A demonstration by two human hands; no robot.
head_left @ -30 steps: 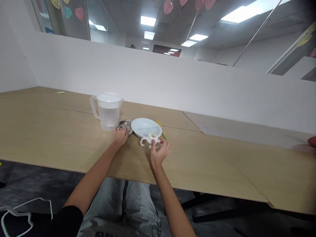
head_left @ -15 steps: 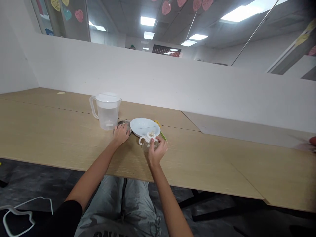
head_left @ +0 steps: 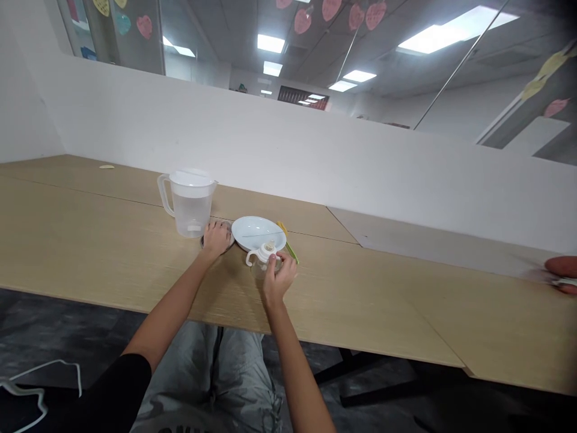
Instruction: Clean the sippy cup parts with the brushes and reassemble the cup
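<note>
My right hand (head_left: 278, 278) is closed around a small clear cup with a white two-handled spout lid (head_left: 260, 255), standing on the wooden table just in front of a white plate (head_left: 258, 231). My left hand (head_left: 216, 237) rests with curled fingers on a small metal bowl (head_left: 229, 227), which it mostly hides, between the plate and a clear plastic jug (head_left: 189, 201) with a white lid and handle. A yellow-green utensil (head_left: 288, 242) lies at the plate's right edge.
The long wooden table (head_left: 360, 300) runs to a white partition wall (head_left: 315, 156) behind. A grey panel (head_left: 428, 240) lies on the right part. Another person's fingers (head_left: 561, 267) show at the far right edge. My knees are under the near edge.
My left hand has slid further over the metal bowl, covering more of it. My right hand stays on the lidded cup. The view has shifted slightly to the right.
</note>
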